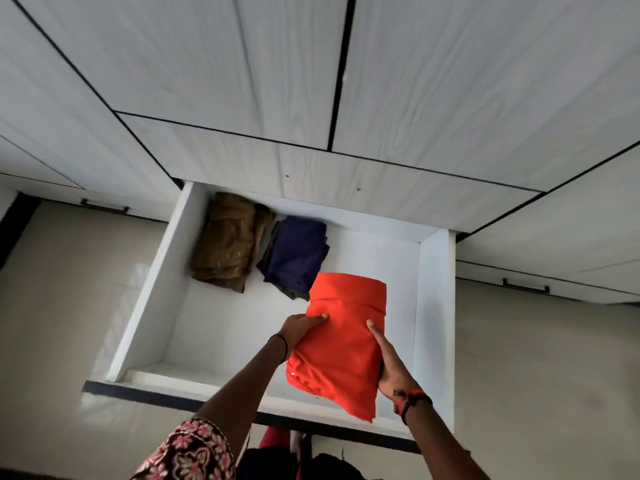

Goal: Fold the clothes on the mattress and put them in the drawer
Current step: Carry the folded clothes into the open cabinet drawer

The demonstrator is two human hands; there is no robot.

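evidently both hands gripped the folded orange garment (341,344) over the open drawer (437,306): left hand (302,329) at one edge, right hand (388,362) opposite, probably to keep the folds intact. the brown garment (227,245) and navy garment (298,254) lay at the back left, leaving the right side free.

Folded cloth (341,344) over drawer (156,289), right side

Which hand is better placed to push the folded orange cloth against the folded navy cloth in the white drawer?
Probably the right hand: it grips the orange cloth on the side away from the navy cloth; the left hand holds the nearer side.
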